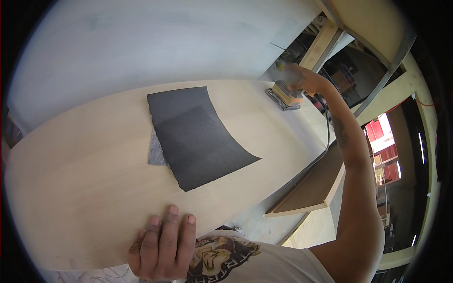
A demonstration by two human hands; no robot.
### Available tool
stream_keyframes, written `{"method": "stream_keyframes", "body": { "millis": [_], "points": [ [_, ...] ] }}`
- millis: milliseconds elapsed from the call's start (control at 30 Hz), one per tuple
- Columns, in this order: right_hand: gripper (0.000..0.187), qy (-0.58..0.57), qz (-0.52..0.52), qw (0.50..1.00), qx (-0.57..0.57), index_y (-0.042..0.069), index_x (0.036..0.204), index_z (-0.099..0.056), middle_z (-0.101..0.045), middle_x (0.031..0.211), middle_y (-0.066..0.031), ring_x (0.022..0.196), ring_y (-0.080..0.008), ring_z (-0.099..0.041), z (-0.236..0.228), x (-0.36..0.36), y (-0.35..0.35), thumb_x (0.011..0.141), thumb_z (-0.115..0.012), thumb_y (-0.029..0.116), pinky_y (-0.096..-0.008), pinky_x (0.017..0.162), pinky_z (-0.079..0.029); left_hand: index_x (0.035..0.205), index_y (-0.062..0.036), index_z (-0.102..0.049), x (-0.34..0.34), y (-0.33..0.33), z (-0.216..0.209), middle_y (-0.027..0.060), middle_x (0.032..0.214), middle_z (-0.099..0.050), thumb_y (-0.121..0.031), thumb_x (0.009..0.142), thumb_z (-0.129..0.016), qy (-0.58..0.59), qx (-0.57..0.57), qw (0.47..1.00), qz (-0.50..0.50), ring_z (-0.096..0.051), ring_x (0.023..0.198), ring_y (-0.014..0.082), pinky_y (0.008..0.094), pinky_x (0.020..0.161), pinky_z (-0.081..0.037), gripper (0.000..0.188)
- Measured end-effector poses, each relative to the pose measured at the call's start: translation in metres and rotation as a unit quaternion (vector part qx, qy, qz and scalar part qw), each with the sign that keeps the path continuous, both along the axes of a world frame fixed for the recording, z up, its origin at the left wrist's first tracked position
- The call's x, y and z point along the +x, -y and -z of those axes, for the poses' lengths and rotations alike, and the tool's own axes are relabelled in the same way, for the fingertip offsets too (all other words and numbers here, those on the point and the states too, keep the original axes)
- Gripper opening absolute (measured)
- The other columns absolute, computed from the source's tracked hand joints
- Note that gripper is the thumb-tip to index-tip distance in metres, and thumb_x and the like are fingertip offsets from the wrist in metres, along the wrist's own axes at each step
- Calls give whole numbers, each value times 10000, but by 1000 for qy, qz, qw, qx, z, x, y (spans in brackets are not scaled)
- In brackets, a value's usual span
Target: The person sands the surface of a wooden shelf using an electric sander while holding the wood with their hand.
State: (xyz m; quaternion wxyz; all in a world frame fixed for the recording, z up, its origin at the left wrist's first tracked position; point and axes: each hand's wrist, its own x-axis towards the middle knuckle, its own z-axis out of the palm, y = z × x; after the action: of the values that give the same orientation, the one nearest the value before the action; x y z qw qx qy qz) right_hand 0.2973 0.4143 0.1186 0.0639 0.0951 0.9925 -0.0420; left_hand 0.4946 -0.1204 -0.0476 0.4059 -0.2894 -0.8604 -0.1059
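Observation:
A pale wooden panel (85, 188) stretches across the view in front of me. At its far right end my right hand (307, 81) is closed on an orange and black electric sander (285, 96), whose base rests on the panel; a blurred patch hides part of the grip. My left hand (163, 245) lies on the near edge with its fingers stretched out, holding nothing. Beyond those fingers is a dark sheet of sandpaper (203, 137) with one ragged edge. A lighter grey piece (156, 150) sticks out from under it.
A large whitish panel (141, 42) rises behind the work surface. The sander's black cord (311, 162) runs along the right edge. Wooden framing (396, 94) stands at the right, and a shallow wooden tray-like piece (306, 188) lies below the panel's edge.

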Motion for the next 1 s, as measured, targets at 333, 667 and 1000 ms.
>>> {"method": "stream_keyframes", "body": {
  "millis": [333,667,1000],
  "points": [
    [841,8,15,1000,-26,243,1512,-503,-667,1293,-162,1118,-312,-651,17,-15,-29,770,-892,318,-415,886,-542,1160,-262,-752,53,-28,3,-8,1140,-792,-233,906,-627,6,2,1000,-12,-705,1008,212,356,886,-512,285],
    [824,12,13,1000,8,236,1515,-504,-657,1317,-181,1165,-325,-647,26,-33,-45,787,-879,324,-427,935,-538,1148,-267,-756,78,-54,6,-19,1126,-795,-282,919,-621,14,9,1000,-14,-702,1020,207,358,904,-507,266],
    [843,20,51,998,-23,261,1516,-494,-693,1268,-148,1147,-315,-655,17,-26,-32,780,-901,312,-419,931,-542,1139,-250,-762,25,-36,3,-6,1132,-794,-217,862,-656,9,17,1000,2,-716,984,229,355,862,-516,298]
  ]
}}
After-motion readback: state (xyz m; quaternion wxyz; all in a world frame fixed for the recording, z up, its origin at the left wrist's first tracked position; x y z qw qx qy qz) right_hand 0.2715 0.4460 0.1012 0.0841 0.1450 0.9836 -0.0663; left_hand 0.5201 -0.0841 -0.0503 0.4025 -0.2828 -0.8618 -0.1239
